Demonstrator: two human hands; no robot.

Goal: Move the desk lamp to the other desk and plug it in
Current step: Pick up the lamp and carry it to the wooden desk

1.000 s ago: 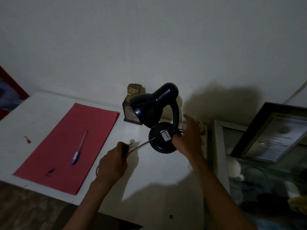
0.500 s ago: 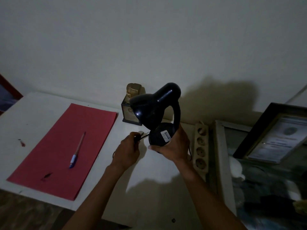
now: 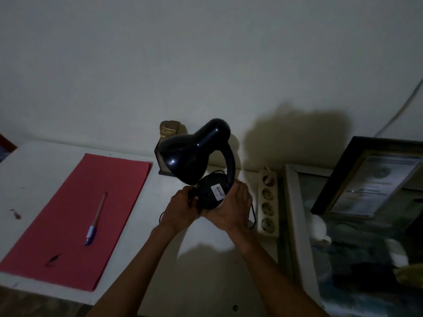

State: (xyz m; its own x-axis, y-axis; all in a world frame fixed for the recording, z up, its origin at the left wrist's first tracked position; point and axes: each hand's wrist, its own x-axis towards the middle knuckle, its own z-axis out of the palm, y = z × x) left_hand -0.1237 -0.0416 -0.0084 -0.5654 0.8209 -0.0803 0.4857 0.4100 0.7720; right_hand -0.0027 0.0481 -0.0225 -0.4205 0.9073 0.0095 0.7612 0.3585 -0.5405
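Note:
The black desk lamp is held tilted above the white desk, the labelled underside of its round base facing me. My right hand cups the base from the right and below. My left hand is closed on the lamp's black plug and cord at the base's left edge; the plug is mostly hidden in the fingers. The cord loops below and right of my hands. A cream power strip with several sockets lies on the desk just right of my right hand.
A red paper sheet with a pen lies at the left. A small dark box with a brown figure stands against the wall behind the lamp. A glass-topped cabinet and a framed certificate are at the right.
My left hand has moved right with the plug until it sits against the lamp base. My right hand shifted from the base's side to under it, uncovering the power strip.

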